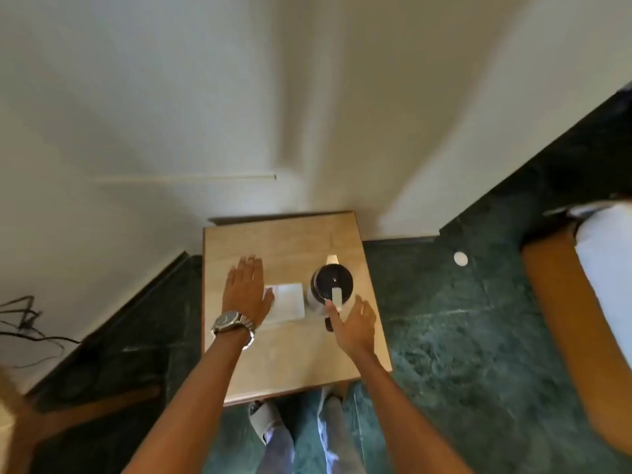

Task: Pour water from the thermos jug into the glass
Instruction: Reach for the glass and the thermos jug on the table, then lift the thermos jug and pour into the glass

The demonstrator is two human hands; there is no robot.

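Observation:
A thermos jug (331, 282) with a dark lid, a steel spout pointing away and a white lever stands on the right part of a small wooden table (290, 357). Left of it is a clear square glass (286, 302), seen from above. My left hand (247, 285), with a wristwatch, lies flat and open beside the glass, its thumb touching the glass's left edge. My right hand (354, 323) hovers open just in front of the jug, fingers near the jug's handle, holding nothing.
The table stands against a white wall (239, 114) on a green marble floor (461, 336). A wooden chair with a white cushion (581, 302) is at the right. Cables (24, 323) lie at the left. My legs and slippers (266, 419) are below the table's near edge.

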